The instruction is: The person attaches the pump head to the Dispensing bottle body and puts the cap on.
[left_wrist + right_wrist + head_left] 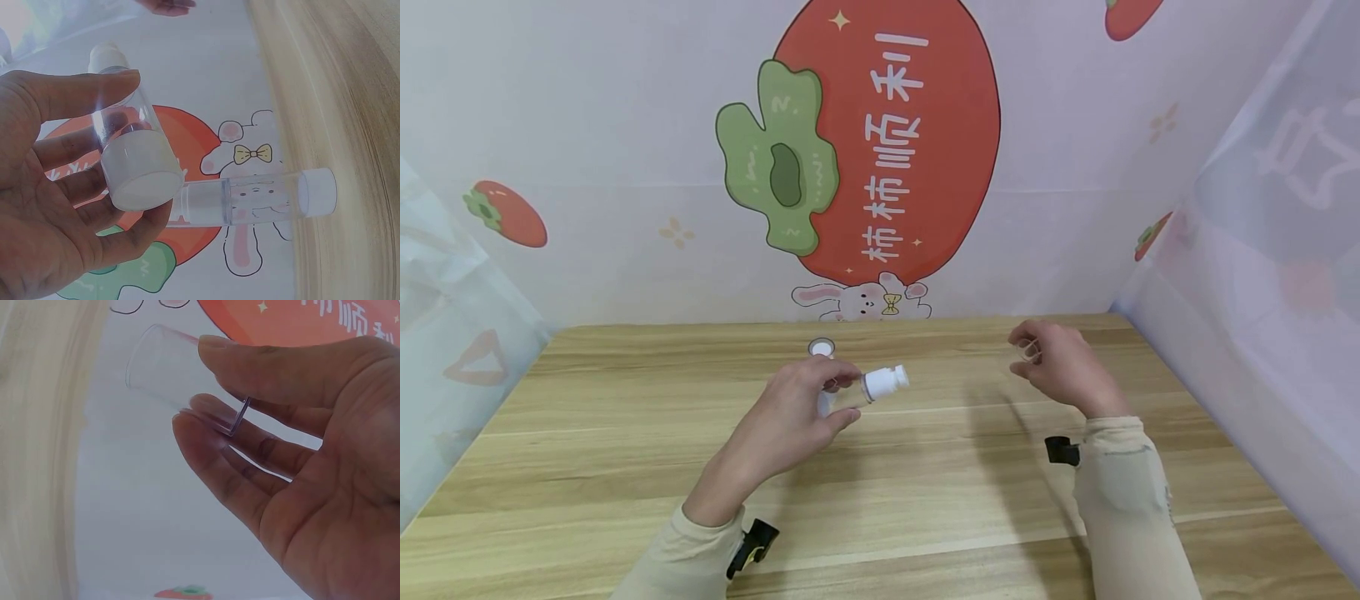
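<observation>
My left hand (786,408) holds a small clear bottle (882,382) with a white pump top, tilted so the top points to the right. In the left wrist view, thumb and fingers wrap the clear body, and the bottle's white base (142,181) faces the camera. Off to the right, my right hand (1066,367) pinches a clear, hollow cap (169,372) between thumb and fingertips, raised above the table. A second clear bottle (262,199) with a white base stands on the table beyond my left hand, its upper part partly hidden by the fingers in the left wrist view.
The wood-grain table (925,517) reaches back to a printed backdrop (625,125) with a large red persimmon and a rabbit. Pale sheets hang along both sides. A black wrist mount (752,546) sits on the left sleeve, another black mount (1062,450) on the right.
</observation>
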Motion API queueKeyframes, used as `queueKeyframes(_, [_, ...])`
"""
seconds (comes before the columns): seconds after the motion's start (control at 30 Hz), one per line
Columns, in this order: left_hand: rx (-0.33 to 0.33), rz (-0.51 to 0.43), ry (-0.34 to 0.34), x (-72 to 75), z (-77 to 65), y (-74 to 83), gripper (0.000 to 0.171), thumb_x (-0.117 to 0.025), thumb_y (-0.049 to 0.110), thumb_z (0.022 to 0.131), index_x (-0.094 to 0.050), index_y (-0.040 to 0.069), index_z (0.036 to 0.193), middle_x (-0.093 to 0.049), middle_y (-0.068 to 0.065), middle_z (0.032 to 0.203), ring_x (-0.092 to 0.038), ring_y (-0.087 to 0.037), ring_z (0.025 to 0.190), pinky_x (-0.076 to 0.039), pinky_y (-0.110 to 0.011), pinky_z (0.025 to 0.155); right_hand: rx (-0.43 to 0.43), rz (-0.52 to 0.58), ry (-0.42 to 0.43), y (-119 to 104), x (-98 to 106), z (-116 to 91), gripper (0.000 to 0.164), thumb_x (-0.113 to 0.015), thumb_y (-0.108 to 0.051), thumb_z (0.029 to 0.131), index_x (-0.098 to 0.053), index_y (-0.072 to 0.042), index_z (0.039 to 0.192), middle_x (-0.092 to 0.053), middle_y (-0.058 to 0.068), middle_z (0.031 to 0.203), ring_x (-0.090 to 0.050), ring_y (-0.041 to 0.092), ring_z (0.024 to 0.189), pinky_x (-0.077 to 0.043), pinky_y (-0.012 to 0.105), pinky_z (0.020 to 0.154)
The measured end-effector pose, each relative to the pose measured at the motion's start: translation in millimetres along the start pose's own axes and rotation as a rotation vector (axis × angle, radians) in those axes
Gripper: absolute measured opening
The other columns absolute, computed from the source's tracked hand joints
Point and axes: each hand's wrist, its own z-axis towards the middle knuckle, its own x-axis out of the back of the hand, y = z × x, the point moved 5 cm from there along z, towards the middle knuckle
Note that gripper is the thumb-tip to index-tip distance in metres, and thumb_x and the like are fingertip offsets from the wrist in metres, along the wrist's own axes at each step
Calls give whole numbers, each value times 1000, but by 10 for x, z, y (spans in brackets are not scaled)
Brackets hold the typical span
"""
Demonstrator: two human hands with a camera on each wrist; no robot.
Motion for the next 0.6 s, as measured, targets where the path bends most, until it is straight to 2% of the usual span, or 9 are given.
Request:
queueKeyframes(0.37, [-3,-1,3,4,-2,1,35,-86,1,77,-75,5,109,-71,0,97,-63,-23,86,-52,-38,78,69,20,15,-115,22,-18,29,-76,-3,89,-65,0,116,-67,16,112,-66,31,98,-54,50,85])
queueKeyframes(0.6, [1,3,4,4,-2,-11,35,-86,2,77,-75,6,109,-70,1,95,-61,-21,84,-51,-37,77,109,92,6,-182,23,-13,29,-75,-1,89,-64,-1,116,-66,12,111,-67,27,98,-56,46,87])
